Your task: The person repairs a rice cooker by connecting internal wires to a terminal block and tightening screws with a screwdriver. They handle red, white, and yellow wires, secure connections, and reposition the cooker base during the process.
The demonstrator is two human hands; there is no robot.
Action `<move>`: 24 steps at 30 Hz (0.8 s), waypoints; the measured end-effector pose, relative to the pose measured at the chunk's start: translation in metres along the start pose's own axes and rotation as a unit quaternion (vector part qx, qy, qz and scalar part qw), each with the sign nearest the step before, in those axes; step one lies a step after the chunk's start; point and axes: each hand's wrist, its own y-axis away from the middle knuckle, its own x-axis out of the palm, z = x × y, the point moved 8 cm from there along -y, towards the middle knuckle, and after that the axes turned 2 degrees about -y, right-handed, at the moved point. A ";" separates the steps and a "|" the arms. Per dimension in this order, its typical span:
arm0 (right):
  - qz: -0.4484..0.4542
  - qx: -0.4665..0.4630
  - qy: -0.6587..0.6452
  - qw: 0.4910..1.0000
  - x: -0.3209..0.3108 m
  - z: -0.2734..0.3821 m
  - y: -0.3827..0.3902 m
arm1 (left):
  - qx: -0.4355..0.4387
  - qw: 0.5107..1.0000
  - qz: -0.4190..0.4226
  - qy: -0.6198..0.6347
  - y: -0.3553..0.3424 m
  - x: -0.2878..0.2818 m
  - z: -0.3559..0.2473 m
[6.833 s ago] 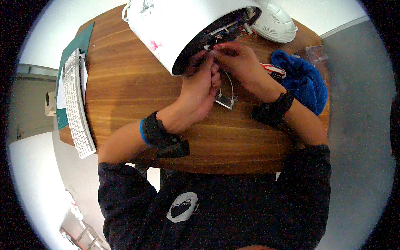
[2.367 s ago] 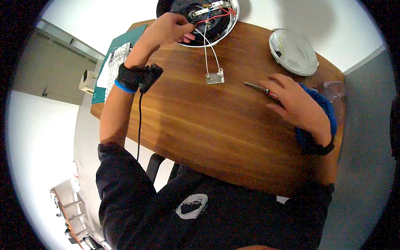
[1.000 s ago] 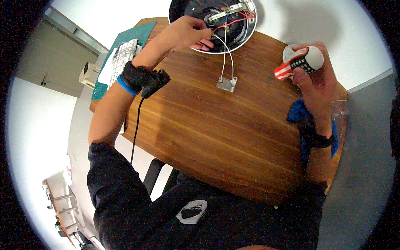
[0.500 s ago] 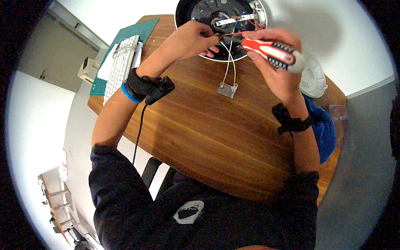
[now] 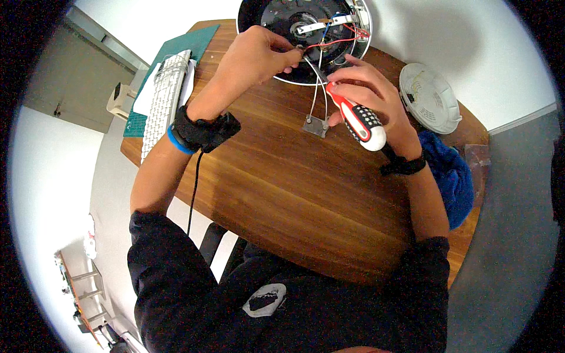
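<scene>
An upturned round appliance [image 5: 282, 17] with a black inside, a white bracket [image 5: 329, 23] and red, blue and white wires lies at the back. My left hand [image 5: 256, 59] pinches a small metal piece [image 5: 300, 49] among the wires at its near rim. My right hand [image 5: 376, 97] grips a red, white and star-patterned screwdriver [image 5: 359, 120], its shaft angled toward my left fingertips; whether the tip touches anything is unclear. A small metal plate [image 5: 315, 127] on two white wires lies on the wooden table [image 5: 294, 188] below the appliance.
A white vented round cover [image 5: 429, 97] lies at the right, beside a blue cloth [image 5: 447, 176] and a clear bag [image 5: 477, 156]. At the left are a green mat [image 5: 197, 41], paper and a white keyboard [image 5: 168, 106]. A black cable [image 5: 196, 182] hangs from my left wrist band.
The appliance was tipped from its side to show its inside. My right hand picked up the screwdriver, carried it leftward to the appliance and turned its shaft toward my left fingers.
</scene>
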 end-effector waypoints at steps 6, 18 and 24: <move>0.025 0.054 -0.011 0.998 0.008 0.000 -0.004 | -0.005 1.000 -0.021 0.019 0.003 -0.003 0.000; 0.057 0.020 0.066 0.996 0.025 0.000 -0.005 | 0.051 0.992 -0.105 0.048 0.001 0.006 0.002; 0.068 0.049 0.037 0.996 0.031 -0.005 -0.002 | 0.079 0.989 -0.071 0.107 0.013 0.012 -0.011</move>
